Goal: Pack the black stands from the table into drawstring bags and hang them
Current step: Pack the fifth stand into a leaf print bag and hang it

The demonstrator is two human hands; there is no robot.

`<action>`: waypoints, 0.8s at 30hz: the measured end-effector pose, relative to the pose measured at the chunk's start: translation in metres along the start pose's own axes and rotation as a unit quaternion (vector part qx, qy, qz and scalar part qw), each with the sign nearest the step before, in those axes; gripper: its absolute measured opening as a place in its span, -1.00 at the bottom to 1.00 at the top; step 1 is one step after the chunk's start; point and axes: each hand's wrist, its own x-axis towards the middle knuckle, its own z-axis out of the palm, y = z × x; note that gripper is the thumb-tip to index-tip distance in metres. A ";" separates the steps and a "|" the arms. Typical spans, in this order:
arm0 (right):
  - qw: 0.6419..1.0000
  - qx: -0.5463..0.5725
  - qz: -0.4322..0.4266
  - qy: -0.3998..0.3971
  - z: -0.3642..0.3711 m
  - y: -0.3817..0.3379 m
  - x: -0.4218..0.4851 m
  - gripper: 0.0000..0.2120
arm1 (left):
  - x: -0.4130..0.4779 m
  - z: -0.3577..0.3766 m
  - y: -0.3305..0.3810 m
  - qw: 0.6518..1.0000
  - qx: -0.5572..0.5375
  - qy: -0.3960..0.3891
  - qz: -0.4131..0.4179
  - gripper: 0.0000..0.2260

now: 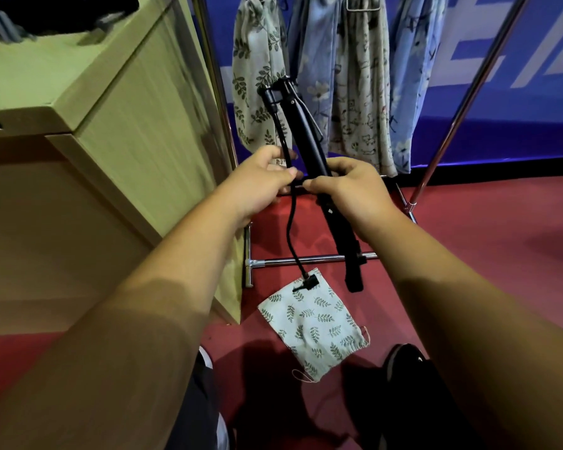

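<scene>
I hold a long black stand (301, 125) upright and tilted in front of me. My right hand (348, 190) grips its shaft near the middle. My left hand (260, 183) pinches the thin black cable (291, 228) that hangs from the stand's top, its plug dangling low. A leaf-print drawstring bag (316, 323) lies flat on the red floor below, nothing in it that I can see. Several filled drawstring bags (358, 92) hang on the metal rack (312, 259) behind the stand.
A light wooden table (62, 86) stands at the left, dark items on its top at the far corner. The rack's chrome poles (462, 102) slant at the right. A blue wall panel sits behind. My shoes (403, 358) are near the bag.
</scene>
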 end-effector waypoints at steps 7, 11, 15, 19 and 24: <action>0.992 0.120 -0.014 0.029 0.004 -0.002 0.012 -0.96 | -0.017 0.009 -0.015 0.980 0.085 -0.168 -0.058 -0.94; 0.986 0.159 -0.017 0.040 0.001 -0.003 0.017 -0.90 | -0.025 0.015 -0.016 0.972 0.087 -0.199 -0.093 -0.86; 0.983 0.178 -0.013 0.039 0.004 -0.004 0.013 -0.88 | -0.025 0.013 -0.020 0.971 0.084 -0.206 -0.087 -0.77; 0.982 0.182 -0.002 0.043 0.006 -0.005 0.011 -0.85 | -0.028 0.015 -0.020 0.970 0.119 -0.204 -0.051 -0.68; 0.988 0.150 0.018 0.046 0.005 -0.005 0.016 -0.74 | -0.025 0.021 -0.020 0.969 0.113 -0.211 -0.057 -0.66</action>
